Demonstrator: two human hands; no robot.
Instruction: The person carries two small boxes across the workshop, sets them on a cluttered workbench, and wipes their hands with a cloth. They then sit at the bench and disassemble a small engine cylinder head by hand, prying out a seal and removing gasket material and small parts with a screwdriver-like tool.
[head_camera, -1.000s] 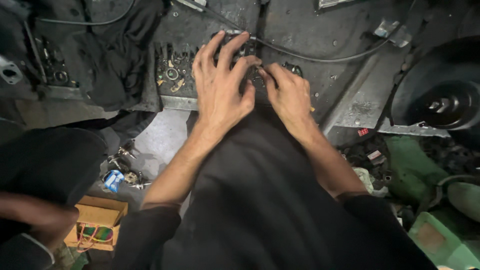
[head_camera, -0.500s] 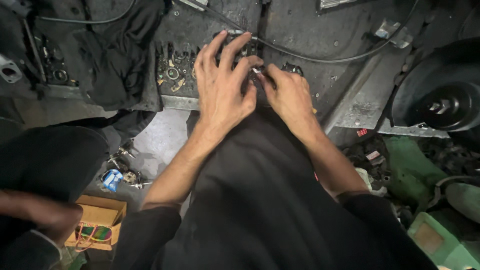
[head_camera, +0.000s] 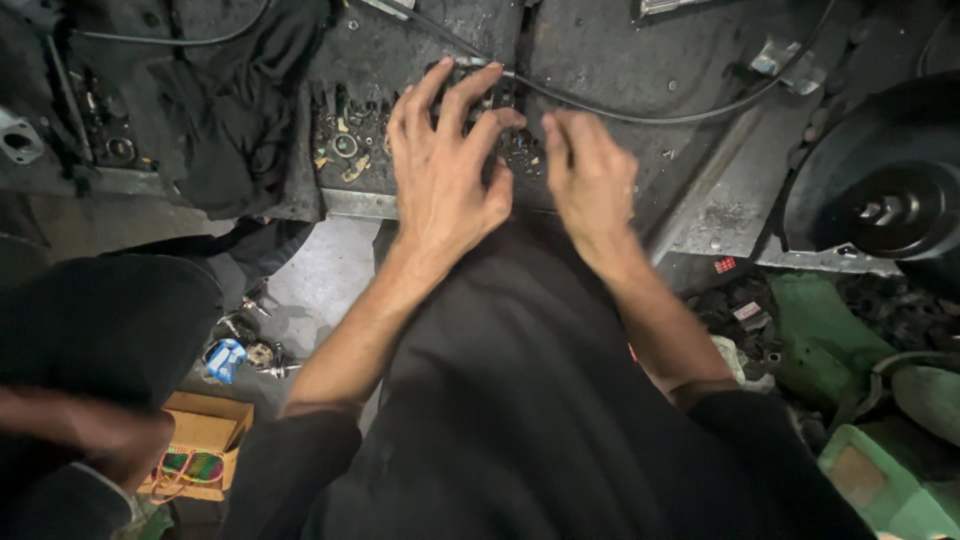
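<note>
While spread over a small dark part (head_camera: 505, 120) on the grimy counter (head_camera: 620, 70), left hand (head_camera: 445, 170) wide, fingers splayed; right hand (head_camera: 590, 175) curled narrow beside. Part mostly hidden, axis unreadable; cable (head_camera: 640, 115) trailing right.

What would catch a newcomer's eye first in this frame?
Two bare hands at top centre: the left hand spread with fingers splayed over a grimy tray of small metal parts, the right hand beside it, fingers curled down onto the dark workbench. A black cable runs just beyond the fingertips. At far right sits a large black pulley wheel; at lower left, an open cardboard box on the floor.
</note>
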